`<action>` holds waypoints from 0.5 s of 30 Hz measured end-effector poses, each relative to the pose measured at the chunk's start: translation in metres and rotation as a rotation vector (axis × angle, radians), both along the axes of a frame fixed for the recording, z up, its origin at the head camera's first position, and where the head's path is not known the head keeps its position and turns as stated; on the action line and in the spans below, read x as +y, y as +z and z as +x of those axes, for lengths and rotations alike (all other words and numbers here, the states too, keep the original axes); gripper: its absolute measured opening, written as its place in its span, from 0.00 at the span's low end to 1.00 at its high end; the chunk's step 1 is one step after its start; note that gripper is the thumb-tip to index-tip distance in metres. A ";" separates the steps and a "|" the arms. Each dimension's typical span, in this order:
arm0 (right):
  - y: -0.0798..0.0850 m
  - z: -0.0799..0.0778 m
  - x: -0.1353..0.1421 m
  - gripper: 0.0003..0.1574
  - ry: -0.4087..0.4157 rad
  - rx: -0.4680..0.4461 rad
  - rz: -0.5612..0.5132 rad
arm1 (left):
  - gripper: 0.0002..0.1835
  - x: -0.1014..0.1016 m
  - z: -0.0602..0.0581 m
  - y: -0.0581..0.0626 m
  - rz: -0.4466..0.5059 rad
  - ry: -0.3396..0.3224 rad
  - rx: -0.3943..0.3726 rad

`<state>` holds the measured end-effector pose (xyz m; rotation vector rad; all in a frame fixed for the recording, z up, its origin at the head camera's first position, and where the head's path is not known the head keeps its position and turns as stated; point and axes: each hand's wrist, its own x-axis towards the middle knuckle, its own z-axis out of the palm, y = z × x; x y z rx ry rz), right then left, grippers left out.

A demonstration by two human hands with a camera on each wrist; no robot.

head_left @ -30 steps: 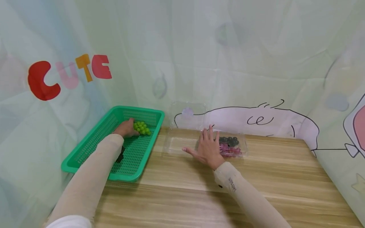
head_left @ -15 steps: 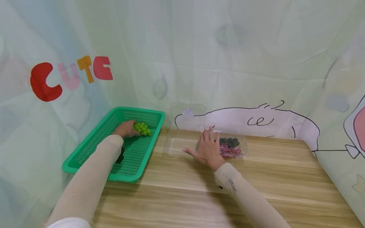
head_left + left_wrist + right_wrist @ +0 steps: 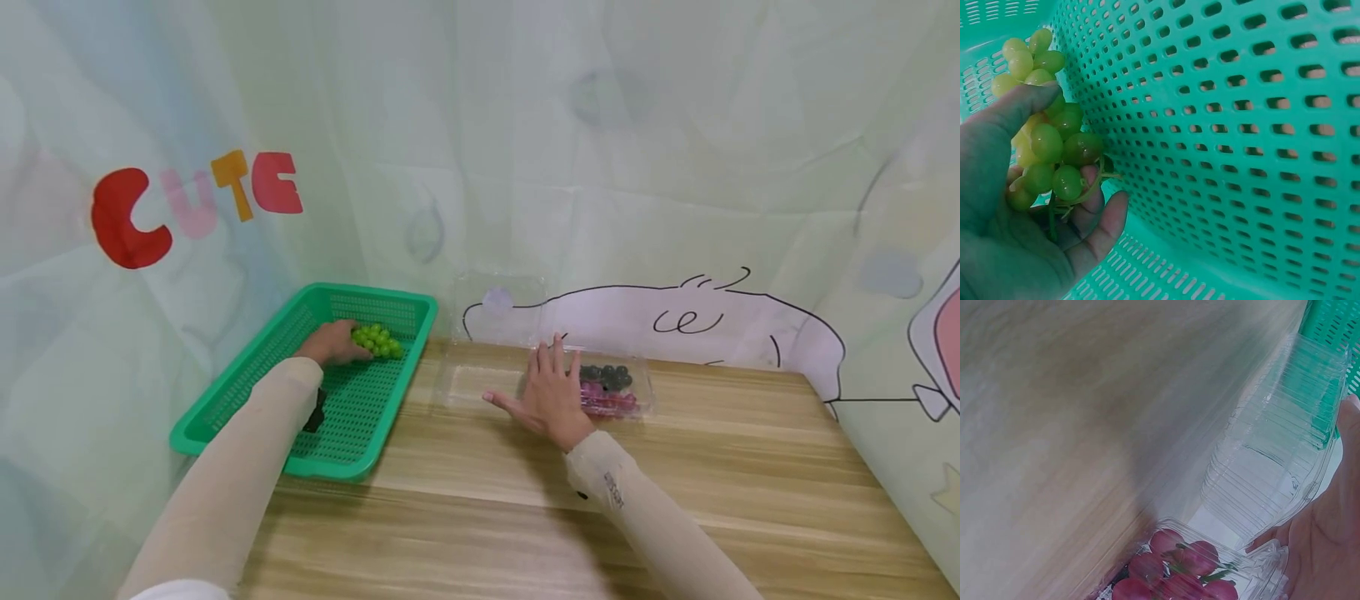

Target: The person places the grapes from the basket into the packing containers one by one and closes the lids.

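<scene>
Covered, cropped, unreadable
The left sleeve (image 3: 243, 458) partly hides an unidentifiable dark object (image 3: 316, 413); print (image 3: 614, 490) on the right sleeve (image 3: 660, 531) is illegible; the right-wrist view's lower edge crops red grapes (image 3: 1180, 567).

This looks like a small staged booth, its wider building hidden: pale green hanging printed sheets (image 3: 510, 125) with colourful block letters (image 3: 237, 185) spelling "CUTE" and a white, black-outlined cartoon figure (image 3: 738, 333) surround a light brown wood-grain tabletop (image 3: 465, 525).

A creased, pale green cloth backdrop (image 3: 510, 142), printed with 4 coloured letters (image 3: 197, 225) spelling CUTE at left, hangs behind a wood-grained tabletop (image 3: 465, 525).
</scene>
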<state>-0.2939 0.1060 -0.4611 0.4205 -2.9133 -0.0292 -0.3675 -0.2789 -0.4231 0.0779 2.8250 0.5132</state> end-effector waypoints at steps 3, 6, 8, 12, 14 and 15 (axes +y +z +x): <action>-0.001 0.000 0.000 0.79 -0.002 -0.002 0.002 | 0.45 0.000 0.002 0.002 0.009 -0.001 -0.010; -0.001 0.000 0.001 0.79 -0.001 0.003 0.000 | 0.45 -0.001 0.002 0.004 0.005 -0.006 -0.010; -0.001 0.000 0.001 0.79 0.002 0.005 -0.002 | 0.45 -0.002 0.003 0.005 0.001 -0.009 -0.011; -0.001 0.000 0.001 0.79 0.004 0.009 -0.002 | 0.45 -0.002 0.003 0.006 0.000 -0.010 -0.011; -0.001 0.000 0.001 0.79 0.004 0.004 -0.008 | 0.45 -0.002 0.003 0.006 0.000 -0.008 -0.012; -0.001 0.000 0.001 0.79 0.004 0.003 -0.008 | 0.45 -0.002 0.003 0.007 -0.001 -0.008 -0.013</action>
